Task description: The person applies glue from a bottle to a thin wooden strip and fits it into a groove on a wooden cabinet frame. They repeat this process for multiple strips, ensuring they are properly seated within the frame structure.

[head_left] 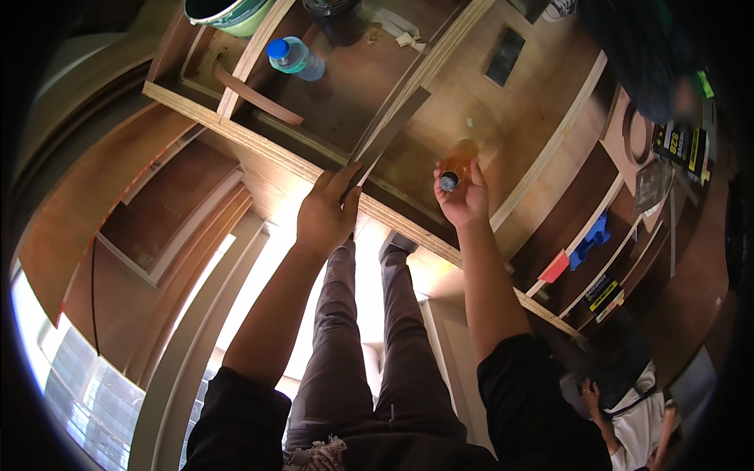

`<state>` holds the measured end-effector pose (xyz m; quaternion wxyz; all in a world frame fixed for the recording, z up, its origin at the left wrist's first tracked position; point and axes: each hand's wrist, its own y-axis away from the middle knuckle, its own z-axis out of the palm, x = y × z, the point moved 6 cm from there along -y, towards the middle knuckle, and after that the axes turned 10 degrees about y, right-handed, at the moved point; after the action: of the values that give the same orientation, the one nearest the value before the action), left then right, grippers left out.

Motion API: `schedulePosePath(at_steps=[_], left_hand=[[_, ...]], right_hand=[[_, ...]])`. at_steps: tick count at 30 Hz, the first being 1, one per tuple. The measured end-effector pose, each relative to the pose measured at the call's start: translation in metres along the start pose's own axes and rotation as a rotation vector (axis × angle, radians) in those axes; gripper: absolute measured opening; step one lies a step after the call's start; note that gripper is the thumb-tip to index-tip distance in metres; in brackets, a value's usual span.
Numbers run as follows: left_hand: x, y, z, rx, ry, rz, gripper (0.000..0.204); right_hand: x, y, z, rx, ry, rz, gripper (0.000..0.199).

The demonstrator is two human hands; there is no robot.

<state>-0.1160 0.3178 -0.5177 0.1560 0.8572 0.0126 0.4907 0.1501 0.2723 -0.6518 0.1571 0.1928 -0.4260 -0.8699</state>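
My left hand point(326, 210) is closed around the near end of a thin, flat dark strip point(393, 129). The strip slants away to the upper right, close along the edge of a plywood divider in an open wooden cabinet frame point(275, 147). In my right hand point(465, 198) is a small bottle of amber liquid point(459, 159), its dark cap point(448, 181) turned toward me. My fingers wrap it from both sides over the brown panel of the compartment to the right. Part of the bottle's body is hidden by glare and by my fingers.
In the compartments at the upper left are a water bottle point(297, 59), a green bucket point(232, 16) and a curved wood strip point(255, 98). A dark rectangular piece point(504, 56) lies on the panel. Red point(554, 267) and blue point(589, 239) pieces sit at right. Another person point(636, 420) is lower right.
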Motion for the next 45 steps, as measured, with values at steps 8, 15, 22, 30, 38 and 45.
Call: schedulePosePath(at_steps=[8, 15, 22, 30, 38, 45], left_hand=[[-0.018, -0.016, 0.012, 0.057, -0.102, 0.017, 0.040], [-0.019, -0.021, 0.024, 0.058, -0.124, 0.010, 0.041], [-0.020, -0.024, 0.028, 0.030, -0.141, -0.064, 0.041], [-0.027, -0.027, 0.034, 0.019, -0.157, -0.077, 0.041], [-0.029, -0.028, 0.036, 0.027, -0.156, -0.085, 0.041], [-0.027, -0.033, 0.038, 0.031, -0.158, -0.079, 0.039]], right_hand=[[-0.065, 0.026, 0.107, -0.188, 0.457, -0.446, 0.037], [-0.093, 0.009, 0.160, -0.236, 0.732, -0.561, 0.047], [-0.108, -0.027, 0.142, -0.085, 0.666, -0.405, 0.057], [-0.112, -0.040, 0.138, -0.025, 0.681, -0.398, 0.058], [-0.113, -0.047, 0.141, -0.037, 0.718, -0.405, 0.056], [-0.118, -0.048, 0.143, -0.060, 0.751, -0.442, 0.051]])
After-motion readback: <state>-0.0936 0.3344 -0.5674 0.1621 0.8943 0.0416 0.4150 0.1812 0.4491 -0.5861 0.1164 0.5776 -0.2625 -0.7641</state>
